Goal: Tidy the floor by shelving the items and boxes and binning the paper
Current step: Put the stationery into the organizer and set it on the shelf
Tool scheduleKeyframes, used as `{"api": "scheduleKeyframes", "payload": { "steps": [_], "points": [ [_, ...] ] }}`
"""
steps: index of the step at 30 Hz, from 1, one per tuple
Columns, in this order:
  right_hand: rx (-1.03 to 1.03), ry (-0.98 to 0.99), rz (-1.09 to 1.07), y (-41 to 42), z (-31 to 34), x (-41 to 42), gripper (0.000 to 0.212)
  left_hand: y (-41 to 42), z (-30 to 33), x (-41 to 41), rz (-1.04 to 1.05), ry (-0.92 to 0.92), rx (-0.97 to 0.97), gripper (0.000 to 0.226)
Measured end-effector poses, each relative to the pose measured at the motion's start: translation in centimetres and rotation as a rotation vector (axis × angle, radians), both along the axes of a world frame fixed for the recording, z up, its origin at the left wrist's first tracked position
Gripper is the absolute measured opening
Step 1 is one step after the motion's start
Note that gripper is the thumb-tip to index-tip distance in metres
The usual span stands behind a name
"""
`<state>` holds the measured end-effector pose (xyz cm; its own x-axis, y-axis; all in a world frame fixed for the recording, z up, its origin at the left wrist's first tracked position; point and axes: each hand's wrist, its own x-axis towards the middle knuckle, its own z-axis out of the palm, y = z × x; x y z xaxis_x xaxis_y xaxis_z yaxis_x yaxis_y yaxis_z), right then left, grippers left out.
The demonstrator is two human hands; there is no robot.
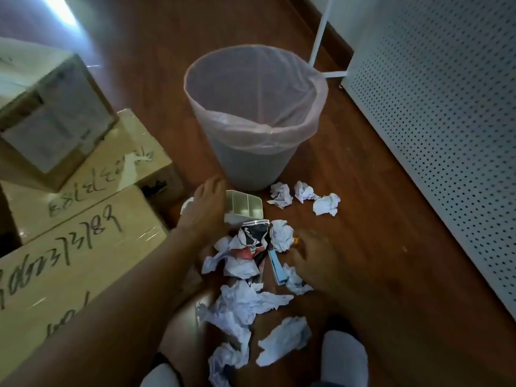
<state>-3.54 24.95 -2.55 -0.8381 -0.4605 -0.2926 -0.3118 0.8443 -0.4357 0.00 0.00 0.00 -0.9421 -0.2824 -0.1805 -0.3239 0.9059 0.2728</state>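
Observation:
A grey waste bin [251,169] with a pink liner stands on the wooden floor ahead of me, and nothing shows inside it. Several crumpled white paper balls [325,203] lie in front of it and trail back toward my feet. A white divided organiser tray [245,209] lies among them, beside a dark printed crumpled sheet [252,238] and a light blue flat item [276,268]. My left hand [205,212] reaches forward beside the tray, fingers extended, holding nothing visible. My right hand [315,259] hovers low over the paper, fingers spread.
Stacked cardboard boxes [83,219] with handwriting fill the left side. A white perforated metal panel [446,121] runs along the right, with a white frame leg [321,37] behind the bin. My white-socked feet [343,358] are at the bottom edge.

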Motion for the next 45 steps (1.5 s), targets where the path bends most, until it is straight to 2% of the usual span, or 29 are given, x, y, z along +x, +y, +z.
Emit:
{"api": "scheduleKeyframes", "payload": {
  "steps": [2,4,8,13,16,18,21,23,26,28,32,36,41,45],
  "points": [
    [0.003,0.005,-0.059,-0.3,-2.0,-0.5,0.034,-0.8,-1.9,-1.3,-0.001,-0.043,0.039,0.098],
    [0.0,0.008,-0.107,-0.7,-3.6,-0.6,0.044,-1.4,-3.4,-2.0,-0.012,-0.096,0.064,0.086],
    [-0.162,0.005,-0.198,-2.2,-4.3,-1.9,0.054,-2.8,-4.0,-2.4,-0.035,-0.059,0.118,0.077],
    [-0.272,0.046,-0.044,-4.1,-2.9,-3.8,0.082,-5.1,-2.5,-2.8,-0.228,0.039,0.143,0.071],
    [-0.34,0.037,0.052,-4.8,-1.6,-3.9,0.09,-4.6,-0.1,-3.7,-0.296,0.075,0.2,0.067],
    [-0.385,0.074,0.088,-5.0,-0.9,-3.9,0.088,-3.3,1.4,-4.3,-0.372,0.099,0.241,0.063],
    [-0.486,0.152,-0.013,-4.4,-0.3,-3.6,0.076,-0.2,2.9,-5.0,-0.48,0.15,0.312,0.058],
    [-0.514,0.223,-0.102,-2.9,-0.2,-3.3,0.062,1.8,3.1,-5.0,-0.49,0.205,0.356,0.063],
    [-0.452,0.262,-0.246,0.4,-0.2,-3.0,0.062,4.3,1.5,-4.4,-0.416,0.257,0.399,0.078],
    [-0.424,0.301,-0.362,2.6,-0.8,-2.8,0.064,5.5,-0.2,-3.3,-0.36,0.164,0.372,0.078],
    [-0.387,0.274,-0.552,5.4,-2.9,-2.0,0.069,7.6,-3.8,-0.5,-0.394,-0.009,0.282,0.056],
    [-0.312,0.175,-0.571,6.4,-4.6,-0.9,0.07,8.3,-5.9,1.8,-0.451,-0.207,0.16,0.051],
    [-0.243,0.101,-0.581,5.6,-5.1,-0.3,0.073,7.9,-6.7,2.5,-0.393,-0.233,0.04,0.043],
    [-0.178,0.079,-0.58,5.3,-5.1,-0.4,0.082,8.0,-6.5,2.5,-0.334,-0.193,-0.137,0.055]
  ]
}}
